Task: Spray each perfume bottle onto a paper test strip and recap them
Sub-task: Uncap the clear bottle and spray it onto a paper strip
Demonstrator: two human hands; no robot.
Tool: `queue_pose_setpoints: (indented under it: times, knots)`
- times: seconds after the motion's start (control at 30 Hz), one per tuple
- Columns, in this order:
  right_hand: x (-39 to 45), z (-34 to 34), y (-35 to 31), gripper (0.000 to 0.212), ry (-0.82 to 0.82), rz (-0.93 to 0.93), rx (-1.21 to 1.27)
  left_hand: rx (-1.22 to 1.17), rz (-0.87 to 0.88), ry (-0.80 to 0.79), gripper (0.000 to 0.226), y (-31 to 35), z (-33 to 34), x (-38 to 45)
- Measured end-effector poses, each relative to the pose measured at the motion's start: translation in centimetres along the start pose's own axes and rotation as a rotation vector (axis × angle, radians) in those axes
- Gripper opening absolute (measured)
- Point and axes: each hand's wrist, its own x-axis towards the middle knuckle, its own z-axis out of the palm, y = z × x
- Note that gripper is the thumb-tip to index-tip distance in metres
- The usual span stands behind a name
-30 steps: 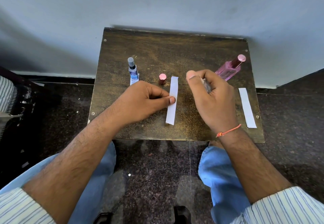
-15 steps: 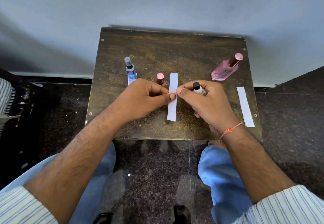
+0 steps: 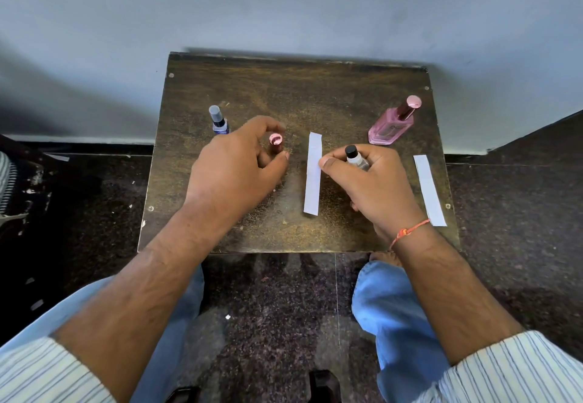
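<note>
Against a pale wall, a small dark wooden table (image 3: 299,93) is standing on speckled dark flooring. Left hand (image 3: 236,169) is hovering over the loose pink cap (image 3: 275,143), thumb and curled fingers cupping around it; cannot tell whether they are touching it. Right hand (image 3: 372,181) is gripping a small clear bottle (image 3: 355,158) with its black sprayer top showing, thumb tip lying right beside the centre paper strip (image 3: 313,178). That strip is lying flat, running near to far at table centre. A second paper strip (image 3: 429,189) is lying near the right edge. Blue bottle (image 3: 218,120), grey-capped, is standing far left, just behind the left hand. Pink bottle (image 3: 392,123), capped, is leaning toward the far right corner. An orange thread bracelet (image 3: 407,232) is sitting on the right wrist.
</note>
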Motion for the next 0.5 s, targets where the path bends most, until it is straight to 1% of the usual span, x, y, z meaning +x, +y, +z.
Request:
queue_pose_setpoints:
  times: [0.07, 0.17, 0.2, 0.3, 0.37, 0.43, 0.5]
  knots:
    - [0.0, -0.1, 0.1, 0.012, -0.005, 0.002, -0.019, 0.087, 0.0, -0.014, 0.049, 0.3, 0.2, 0.0]
    - [0.0, -0.1, 0.2, 0.016, -0.009, 0.003, -0.04, 0.159, -0.042, -0.03, 0.053, 0.7, 0.6, 0.0]
    - [0.0, -0.2, 0.3, 0.018, -0.012, 0.0, -0.047, 0.173, -0.057, -0.029, 0.051, 0.8, 0.7, 0.0]
    - [0.1, -0.1, 0.4, 0.023, -0.014, -0.004, -0.061, 0.182, -0.09, -0.005, 0.032, 1.1, 0.8, 0.0]
    - [0.3, 0.0, 0.4, 0.031, -0.009, -0.001, -0.091, 0.17, -0.092, 0.004, 0.024, 1.1, 0.8, 0.0]
    - [0.4, 0.1, 0.3, 0.038, -0.002, 0.005, -0.125, 0.15, -0.08, 0.005, 0.021, 1.1, 0.8, -0.1]
    - [0.6, 0.3, 0.2, 0.04, 0.004, 0.021, -0.149, 0.124, -0.069, -0.003, 0.021, 0.9, 0.7, -0.1]
